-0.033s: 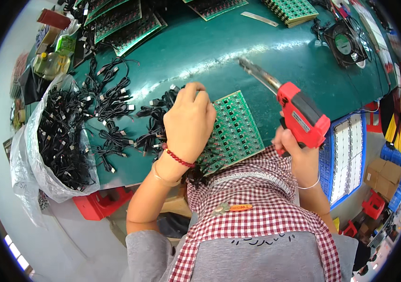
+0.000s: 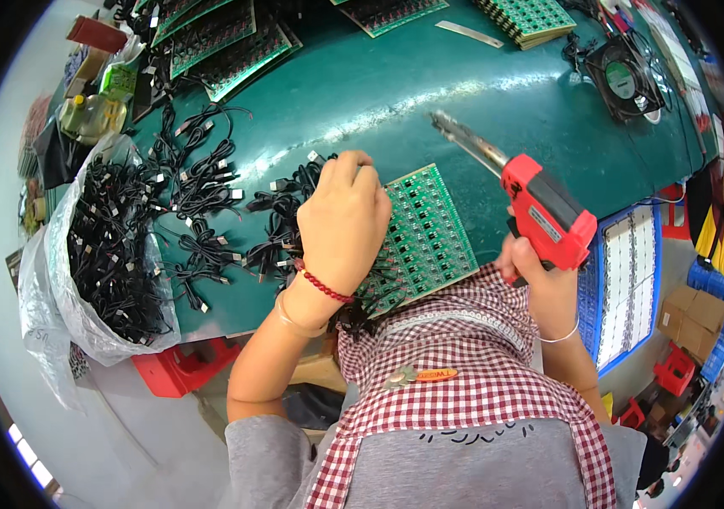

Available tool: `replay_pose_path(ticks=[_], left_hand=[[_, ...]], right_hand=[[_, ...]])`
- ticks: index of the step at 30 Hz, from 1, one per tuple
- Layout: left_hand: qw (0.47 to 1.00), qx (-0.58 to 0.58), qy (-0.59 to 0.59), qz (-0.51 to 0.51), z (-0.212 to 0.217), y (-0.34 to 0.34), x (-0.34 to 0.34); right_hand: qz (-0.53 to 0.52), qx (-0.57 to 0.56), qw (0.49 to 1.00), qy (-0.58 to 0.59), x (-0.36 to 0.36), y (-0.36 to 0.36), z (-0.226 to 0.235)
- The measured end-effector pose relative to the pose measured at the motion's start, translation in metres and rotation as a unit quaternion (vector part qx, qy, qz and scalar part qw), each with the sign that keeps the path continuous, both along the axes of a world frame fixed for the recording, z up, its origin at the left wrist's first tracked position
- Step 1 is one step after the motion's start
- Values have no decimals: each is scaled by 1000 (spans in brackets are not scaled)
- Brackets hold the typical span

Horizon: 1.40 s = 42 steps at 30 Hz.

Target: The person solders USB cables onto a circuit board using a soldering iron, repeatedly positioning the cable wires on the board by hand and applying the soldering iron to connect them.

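My right hand (image 2: 531, 259) grips a red and black soldering gun (image 2: 548, 208) by its handle. The gun's metal tip points up and left, above the green table and apart from the board. My left hand (image 2: 347, 208), fingers curled and pressed together, is over the upper left edge of a green circuit board (image 2: 428, 229) with rows of small parts. Its fingertips are hidden, so what they pinch does not show. Black cables (image 2: 281, 222) bunch beside and under this hand. More dark wires (image 2: 379, 288) lie across the board's lower left corner.
Bundled USB cables (image 2: 201, 187) spread leftward to a full clear plastic bag (image 2: 171, 318). Boards with cables (image 2: 252, 59) lie at the far left, a stack of boards (image 2: 527, 21) and a metal ruler (image 2: 470, 34) farther right. A fan (image 2: 625, 78) stands right; a blue crate (image 2: 654, 280) is below.
The soldering gun's tip has dropped very slightly. My left hand and the circuit board look almost the same.
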<state>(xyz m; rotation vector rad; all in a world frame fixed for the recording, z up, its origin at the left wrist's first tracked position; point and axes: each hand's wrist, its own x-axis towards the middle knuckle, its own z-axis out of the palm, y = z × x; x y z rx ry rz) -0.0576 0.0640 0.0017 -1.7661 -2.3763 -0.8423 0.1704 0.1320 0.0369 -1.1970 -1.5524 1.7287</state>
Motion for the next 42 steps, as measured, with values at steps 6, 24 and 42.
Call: replay_pose_path(ticks=[6, 24, 42], left_hand=[[999, -49, 4, 0, -10, 6, 7], [995, -95, 12, 12, -8, 5, 10], [996, -88, 16, 0, -7, 4, 10]], right_hand=[[1, -68, 997, -27, 27, -9, -16], [64, -22, 996, -60, 36, -23, -36], [23, -70, 996, -45, 39, -26, -29]])
